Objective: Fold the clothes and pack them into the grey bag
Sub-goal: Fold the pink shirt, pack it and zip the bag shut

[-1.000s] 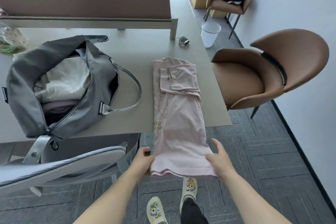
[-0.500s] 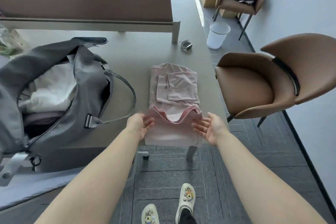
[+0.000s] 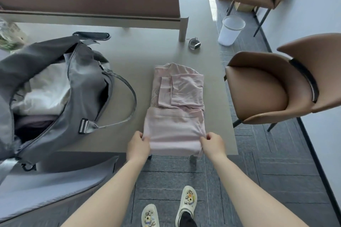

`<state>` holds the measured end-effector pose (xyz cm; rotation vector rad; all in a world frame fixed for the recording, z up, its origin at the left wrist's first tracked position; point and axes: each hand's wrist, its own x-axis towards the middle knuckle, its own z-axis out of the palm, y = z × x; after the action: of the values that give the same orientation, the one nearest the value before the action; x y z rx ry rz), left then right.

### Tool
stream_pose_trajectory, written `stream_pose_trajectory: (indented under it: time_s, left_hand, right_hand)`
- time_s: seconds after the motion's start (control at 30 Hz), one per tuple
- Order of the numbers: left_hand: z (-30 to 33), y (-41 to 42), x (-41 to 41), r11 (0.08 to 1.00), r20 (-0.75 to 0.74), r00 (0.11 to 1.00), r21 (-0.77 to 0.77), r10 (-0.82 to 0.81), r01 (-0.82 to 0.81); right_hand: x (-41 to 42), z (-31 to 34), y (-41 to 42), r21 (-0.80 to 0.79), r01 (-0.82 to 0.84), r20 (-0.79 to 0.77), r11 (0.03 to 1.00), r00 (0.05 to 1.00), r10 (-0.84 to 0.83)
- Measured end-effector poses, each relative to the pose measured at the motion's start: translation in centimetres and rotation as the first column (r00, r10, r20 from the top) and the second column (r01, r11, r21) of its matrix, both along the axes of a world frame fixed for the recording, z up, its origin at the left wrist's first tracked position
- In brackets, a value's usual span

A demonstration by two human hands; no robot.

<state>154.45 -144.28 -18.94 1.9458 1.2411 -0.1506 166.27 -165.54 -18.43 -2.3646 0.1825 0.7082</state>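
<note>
So the pink shirt (image 3: 177,114) sits in the middle of the frame on the table (image 3: 129,55), long axis running straight up the picture away from the person, bottom part already doubled up over itself. Left hand (image 3: 138,146) pinches the lower left corner of the fold, right hand (image 3: 212,143) pinches the lower right, both clamped on fabric right at the table's near edge. The shirt's far end lies dead ahead of both hands, so I'd guess the next fold goes straight up-frame. The grey bag (image 3: 49,97) gapes open at left with clothes inside, closer to the left hand.
</note>
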Motion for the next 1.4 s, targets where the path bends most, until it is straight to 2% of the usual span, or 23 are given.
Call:
stream_pose_trajectory:
  time_s: [0.07, 0.2, 0.3, 0.37, 0.4, 0.57, 0.73, 0.8, 0.87, 0.97, 1.03, 1.13, 1.17, 1.2, 1.23, 1.3, 1.37, 1.4]
  left_hand:
    - [-0.3, 0.0, -0.8, 1.0, -0.045, 0.999, -0.004, -0.015, 0.015]
    - [-0.3, 0.0, -0.9, 0.996, -0.06, 0.995, -0.033, -0.079, 0.078]
    - [0.0, 0.1, -0.9, 0.991, 0.018, 0.995, -0.094, -0.098, 0.099]
    - [0.4, 0.2, -1.0, 0.992, 0.099, 0.993, -0.097, -0.069, 0.078]
    - [0.4, 0.3, -1.2, 0.993, 0.117, 0.991, -0.086, -0.071, 0.081]
    - [0.3, 0.4, -2.5, 0.99, 0.034, 0.993, -0.073, -0.115, 0.118]
    - [0.4, 0.0, -3.2, 0.981, 0.071, 0.99, -0.14, -0.124, 0.132]
    - [0.3, 0.0, -3.2, 0.972, 0.121, 0.99, -0.211, -0.078, 0.102]
    - [0.5, 0.1, -3.2, 0.961, 0.176, 0.984, -0.274, 0.009, 0.04]
    - [0.8, 0.4, -2.9, 0.971, 0.2, 0.98, -0.232, -0.009, 0.057]
    - [1.0, 0.3, -2.8, 0.979, 0.178, 0.978, -0.153, -0.109, 0.137]
    - [1.2, 0.1, -3.1, 0.964, 0.061, 0.962, 0.009, -0.266, 0.266]
    - [1.2, 0.1, -3.3, 0.927, -0.006, 0.933, 0.116, -0.359, 0.357]
    - [1.0, 0.0, -3.5, 0.847, -0.093, 0.877, 0.23, -0.471, 0.479]
    - [0.9, -0.1, -3.6, 0.738, -0.185, 0.799, 0.309, -0.572, 0.6]
    - [0.4, -0.5, -3.7, 0.545, -0.329, 0.626, 0.311, -0.707, 0.779]
    - [-0.1, -0.8, -3.6, 0.451, -0.416, 0.517, 0.254, -0.748, 0.856]
    - [-0.4, -0.9, -3.4, 0.431, -0.445, 0.497, 0.247, -0.745, 0.868]
  right_hand:
    - [-0.6, -0.1, -0.5, 0.061, 0.059, -0.077, 0.996, 0.996, -0.054]
    - [-1.9, 0.4, -0.8, 0.212, 0.349, -0.308, 0.913, 0.91, -0.276]
    - [-2.3, 1.0, -0.6, 0.292, 0.452, -0.395, 0.843, 0.86, -0.324]
    - [-2.4, 1.3, -0.5, 0.373, 0.452, -0.339, 0.811, 0.879, -0.335]
    - [-2.5, 1.2, -0.4, 0.377, 0.422, -0.291, 0.825, 0.899, -0.327]
    - [-4.5, 0.5, -1.3, 0.205, 0.278, -0.139, 0.939, 0.957, -0.253]
    - [-5.8, -0.3, -1.9, 0.226, 0.26, -0.17, 0.939, 0.96, -0.224]
    - [-6.0, -0.4, -1.7, 0.265, 0.346, -0.155, 0.9, 0.936, -0.315]
    - [-6.0, -0.3, -1.3, 0.372, 0.447, -0.154, 0.814, 0.894, -0.421]
    - [-5.7, 0.1, -0.8, 0.459, 0.432, -0.127, 0.776, 0.897, -0.424]
    - [-5.5, 0.4, -0.8, 0.431, 0.374, -0.103, 0.821, 0.924, -0.368]
    - [-5.8, 0.6, -1.1, 0.19, 0.173, 0.088, 0.967, 0.977, -0.192]
    - [-6.1, 0.6, -1.2, 0.113, 0.064, 0.188, 0.992, 0.978, -0.084]
    - [-6.4, 0.6, -1.3, 0.053, -0.057, 0.277, 0.997, 0.96, 0.04]
    - [-6.7, 0.5, -1.2, -0.009, -0.187, 0.334, 0.982, 0.925, 0.179]
    - [-7.1, 0.3, -1.1, -0.164, -0.432, 0.329, 0.887, 0.823, 0.462]
    - [-7.3, -0.1, -0.9, -0.322, -0.581, 0.201, 0.748, 0.73, 0.653]
    - [-7.2, -0.3, -0.9, -0.377, -0.614, 0.144, 0.693, 0.7, 0.699]
